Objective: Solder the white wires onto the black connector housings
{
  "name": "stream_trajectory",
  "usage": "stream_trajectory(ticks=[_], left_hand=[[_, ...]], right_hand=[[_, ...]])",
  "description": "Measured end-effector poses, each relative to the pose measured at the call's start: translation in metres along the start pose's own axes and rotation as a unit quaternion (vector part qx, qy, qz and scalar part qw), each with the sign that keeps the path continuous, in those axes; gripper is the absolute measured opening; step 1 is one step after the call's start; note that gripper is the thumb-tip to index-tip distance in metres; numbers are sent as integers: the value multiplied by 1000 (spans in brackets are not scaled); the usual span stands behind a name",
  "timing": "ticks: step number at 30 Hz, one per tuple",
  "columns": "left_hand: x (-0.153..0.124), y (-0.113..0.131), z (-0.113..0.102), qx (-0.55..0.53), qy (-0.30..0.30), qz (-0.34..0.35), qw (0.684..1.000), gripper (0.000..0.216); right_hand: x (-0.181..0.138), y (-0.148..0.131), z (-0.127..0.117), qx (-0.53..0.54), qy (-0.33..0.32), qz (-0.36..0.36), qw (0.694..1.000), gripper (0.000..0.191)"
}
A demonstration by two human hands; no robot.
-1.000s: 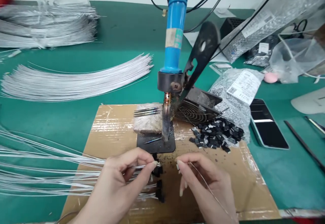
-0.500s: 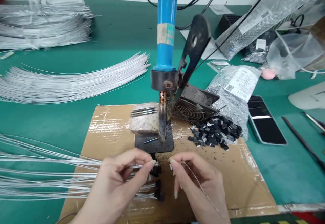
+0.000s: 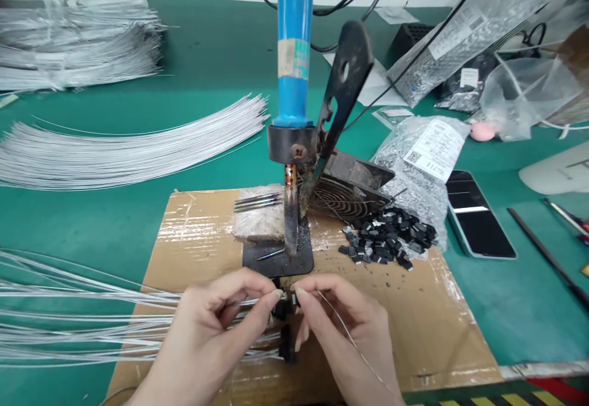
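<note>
Table (image 3: 59, 222) is filling most of the view, green-topped, with cardboard (image 3: 437, 332) lying along its near side. Tied bundle (image 3: 92, 50) of white wires is sitting back left; loose bundle (image 3: 133, 148) is curving in front of it. Blue iron (image 3: 293, 50) is pointing tip-down near center, a dark bracket (image 3: 347, 75) holding its collar. Left hand (image 3: 225, 332) is pinching white strands (image 3: 156, 298) near their ends, thumb against index finger, with the strands trailing off left. Right hand (image 3: 350, 326) is gripping a connector (image 3: 295, 298) between thumb and index finger, and a thin wire (image 3: 352, 338) is running down across that hand. Bag (image 3: 393, 142) with a printed label is lying right of the iron, phone (image 3: 481, 222) just beside it. Fan (image 3: 343, 200) is leaning behind the black heap (image 3: 391, 234) of small parts on the cardboard. Pale block (image 3: 260, 225) is sitting left of the iron's tip, carrying several metal rods (image 3: 257, 202). Black ends (image 3: 286, 344) of other strands are lying between the hands, on the cardboard. Connector is facing the pinched strand ends, pins toward them, just in front of the iron; can't tell if they're touching.
</note>
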State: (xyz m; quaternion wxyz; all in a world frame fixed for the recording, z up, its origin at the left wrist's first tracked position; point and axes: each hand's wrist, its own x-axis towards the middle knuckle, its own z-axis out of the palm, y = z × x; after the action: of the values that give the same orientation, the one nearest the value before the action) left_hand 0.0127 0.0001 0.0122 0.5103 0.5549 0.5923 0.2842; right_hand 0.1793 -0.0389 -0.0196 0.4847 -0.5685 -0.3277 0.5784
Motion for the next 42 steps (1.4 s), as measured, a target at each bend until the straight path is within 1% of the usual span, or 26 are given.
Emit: stream_trajectory(ticks=[5,10,13,20,30,35,39,42], left_hand=[[0,0,1,17,-7,-21,1000,19],[-3,-6,-3,-36,-68,-30,997,15],[-3,-9,-6,-49,-91,-39,994,16],[-3,-7,-4,-56,-78,-34,995,16],[-2,-3,-1,-48,-58,-19,997,15],[-3,-1,2,-31,-26,-4,999,15],[-3,0,2,-24,-41,-14,999,17],[-3,-1,3,-38,-50,-17,998,16]], right_hand=[[1,0,2,0,-4,3,1000,16],[1,1,2,-7,-7,-5,1000,17],[1,1,2,-4,-14,-3,1000,15],[0,2,2,0,-29,17,999,18],[0,4,1,4,-43,14,999,19],[0,5,1,16,-40,15,999,21],[0,4,1,11,-41,17,999,22],[0,5,1,11,-37,17,999,22]])
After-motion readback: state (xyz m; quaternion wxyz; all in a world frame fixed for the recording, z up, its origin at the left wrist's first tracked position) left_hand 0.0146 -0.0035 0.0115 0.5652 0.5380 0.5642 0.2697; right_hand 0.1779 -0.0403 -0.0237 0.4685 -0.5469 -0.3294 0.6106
